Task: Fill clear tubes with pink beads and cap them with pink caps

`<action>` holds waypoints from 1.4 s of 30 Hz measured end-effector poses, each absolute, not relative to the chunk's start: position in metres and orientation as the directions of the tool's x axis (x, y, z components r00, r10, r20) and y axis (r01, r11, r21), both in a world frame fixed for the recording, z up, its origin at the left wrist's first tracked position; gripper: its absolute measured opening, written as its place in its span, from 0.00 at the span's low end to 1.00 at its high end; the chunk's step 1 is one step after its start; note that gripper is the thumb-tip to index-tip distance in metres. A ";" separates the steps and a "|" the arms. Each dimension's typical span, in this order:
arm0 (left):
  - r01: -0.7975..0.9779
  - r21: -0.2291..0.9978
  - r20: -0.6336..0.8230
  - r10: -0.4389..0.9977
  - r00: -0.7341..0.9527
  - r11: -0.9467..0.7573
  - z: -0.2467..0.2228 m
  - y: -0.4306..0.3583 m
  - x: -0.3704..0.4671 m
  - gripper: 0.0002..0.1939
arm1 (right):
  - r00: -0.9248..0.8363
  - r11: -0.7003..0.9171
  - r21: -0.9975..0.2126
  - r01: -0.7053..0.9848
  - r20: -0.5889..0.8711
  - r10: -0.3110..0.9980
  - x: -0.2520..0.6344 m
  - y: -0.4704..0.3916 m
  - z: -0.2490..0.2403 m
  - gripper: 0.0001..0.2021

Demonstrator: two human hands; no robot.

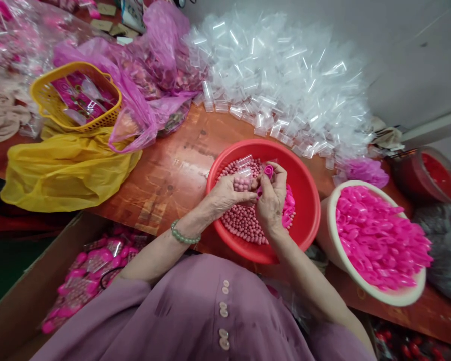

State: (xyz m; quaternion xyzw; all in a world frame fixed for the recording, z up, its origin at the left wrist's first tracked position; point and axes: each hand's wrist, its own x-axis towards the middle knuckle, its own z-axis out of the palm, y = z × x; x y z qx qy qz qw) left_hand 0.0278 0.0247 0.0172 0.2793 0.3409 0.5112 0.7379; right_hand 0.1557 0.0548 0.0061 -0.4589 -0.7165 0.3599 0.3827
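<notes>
Over a red basin (311, 200), my left hand (227, 194) is closed round a clear plastic container (243, 174) with pink beads inside. My right hand (271, 200) pinches a small bright pink plastic piece (268, 172), close beside the container. It looks like a ring or cap, though its exact kind is partly hidden by my fingers. Below both hands, dusty-pink beads (244, 223) cover much of the basin's bottom. Several bright pink plastic pieces (288, 206) lie in the basin just right of my right hand.
A cream bucket (409, 296) heaped with bright pink plastic parts (376, 235) stands at the right. Clear containers (281, 75) are piled at the back. A yellow basket (97, 123) and yellow bag (67, 170) sit left. A box of filled containers (93, 273) is below left.
</notes>
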 end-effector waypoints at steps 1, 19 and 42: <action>-0.557 0.774 -0.210 0.952 0.223 0.301 0.016 0.025 0.029 0.23 | -0.210 0.291 -0.882 0.370 0.226 0.951 0.153 0.053 0.006 0.20; -0.391 0.916 -0.122 0.991 -0.049 0.093 0.012 0.026 0.032 0.18 | -0.137 0.239 -0.899 0.367 0.202 0.970 0.161 0.039 0.025 0.14; -0.327 0.942 -0.058 0.997 0.058 0.074 0.011 0.024 0.028 0.17 | -0.642 0.558 -0.673 0.486 0.159 0.750 0.206 0.048 0.050 0.19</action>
